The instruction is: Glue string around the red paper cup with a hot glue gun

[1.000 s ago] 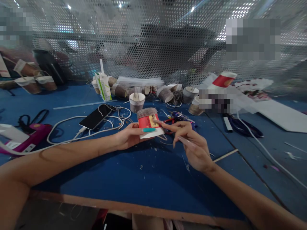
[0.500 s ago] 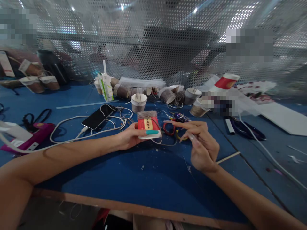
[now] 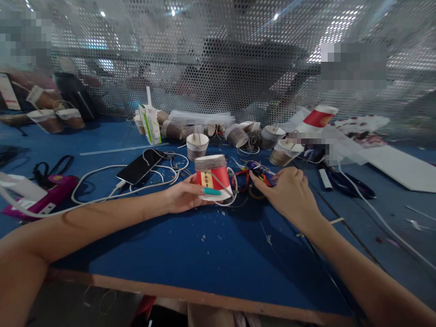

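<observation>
Red paper cup (image 3: pixel 211 178), upside down, twine wound round its upper band, axis upright, held just above the blue counter (image 3: pixel 218 254). Gripped by left hand (image 3: pixel 184 196), fingers curled round the near side. Right hand (image 3: pixel 289 193) just to the cup's right, palm down, fingers loosely curled over red-handled scissors (image 3: pixel 254 175); grip hidden, cannot tell. Behind: twine-wrapped cup (image 3: pixel 196 145), phone (image 3: pixel 139 165), white cable (image 3: pixel 102 181).

Two bare forearms entering from lower left and lower right, no sleeves, left hand (image 3: pixel 180 198) with long teal-painted thumbnail, right hand (image 3: pixel 289 195) ringless
</observation>
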### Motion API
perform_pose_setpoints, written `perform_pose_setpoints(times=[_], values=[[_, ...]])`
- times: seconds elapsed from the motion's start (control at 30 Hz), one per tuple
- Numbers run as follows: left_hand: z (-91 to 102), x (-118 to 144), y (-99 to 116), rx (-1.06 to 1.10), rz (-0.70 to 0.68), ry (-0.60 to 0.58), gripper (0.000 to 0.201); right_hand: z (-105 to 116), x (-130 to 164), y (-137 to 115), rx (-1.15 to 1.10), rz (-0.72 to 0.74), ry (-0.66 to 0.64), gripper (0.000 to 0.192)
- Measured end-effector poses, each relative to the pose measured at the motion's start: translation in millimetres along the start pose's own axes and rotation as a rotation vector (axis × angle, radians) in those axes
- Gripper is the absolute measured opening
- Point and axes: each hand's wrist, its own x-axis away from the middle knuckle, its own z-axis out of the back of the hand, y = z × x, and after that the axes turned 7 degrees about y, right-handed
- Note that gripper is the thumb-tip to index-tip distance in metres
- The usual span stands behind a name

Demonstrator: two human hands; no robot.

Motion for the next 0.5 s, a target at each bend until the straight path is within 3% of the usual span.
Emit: perform_pose_setpoints(times=[0.1,0.17,0.23,0.3,0.4,0.5], values=[[-0.4,-0.7,0.9,0.022,-0.017,0.047,0.051,13.5,7.1,-17.2,-0.170,0.135,0.108,0.049],[-0.1,-1.3,1.5,0.044,-0.010,0.028,0.049,18.9,12.4,-29.1,-0.443,0.199,-0.027,0.039],[0.3,-1.5,1.7,0.046,0.023,-0.030,0.050,17.7,17.7,-38.3,-0.699,0.100,-0.261,0.037],[0.5,-1.0,1.5,0.034,0.067,-0.097,0.054,11.6,22.0,-43.9,-0.893,-0.050,-0.416,0.037],[0.5,0.6,0.7,0.006,0.115,-0.141,0.055,3.5,23.7,-46.0,-1.050,-0.199,-0.469,0.039],[0.4,1.1,-0.4,0.008,0.073,-0.061,0.053,5.9,19.8,-42.9,-1.066,-0.258,-0.420,0.038]])
